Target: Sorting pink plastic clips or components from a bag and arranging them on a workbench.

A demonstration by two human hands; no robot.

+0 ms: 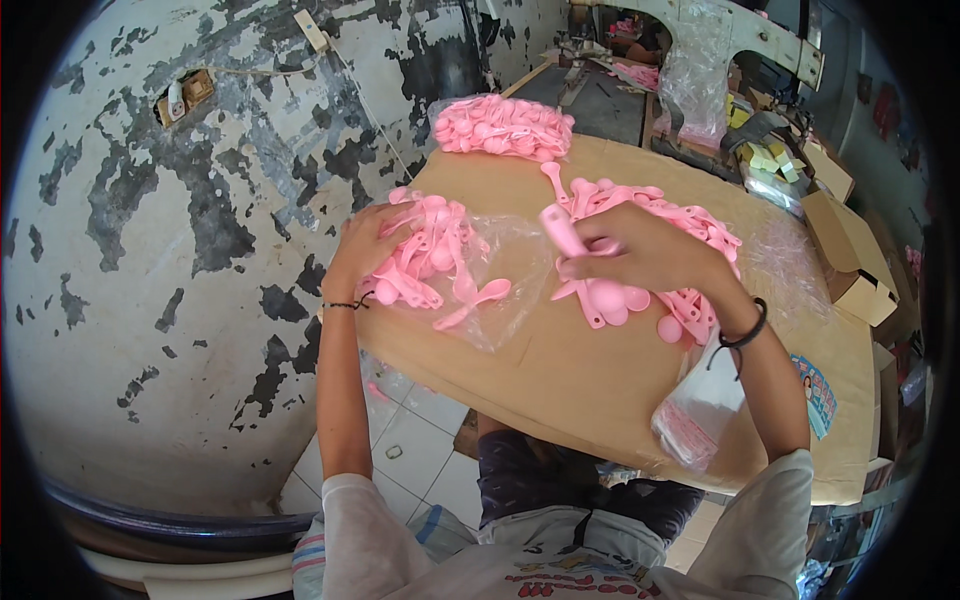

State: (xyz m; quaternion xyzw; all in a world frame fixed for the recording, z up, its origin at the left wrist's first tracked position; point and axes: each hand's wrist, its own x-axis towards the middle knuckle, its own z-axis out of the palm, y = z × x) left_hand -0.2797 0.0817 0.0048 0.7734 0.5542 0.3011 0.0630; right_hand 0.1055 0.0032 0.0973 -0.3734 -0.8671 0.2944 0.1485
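The right hand (632,243) clasps slightly blurred pink plastic spoons (563,232), its grasp hiding how many, over a spoon heap (704,224) it partly covers, while, well apart, the left hand (370,238) lies against another pile (436,246) on clear plastic film (520,250), its grip impossible to tell.

The spoons (440,238) at left, right and far are pink. The tabletop (545,370) is plain tan. At left, dark-grey patches (218,238) blotch the off-white wall (220,350). Near, the T-shirt (385,550) is pale grey, the shorts (515,488) near-black, perhaps faintly patterned.
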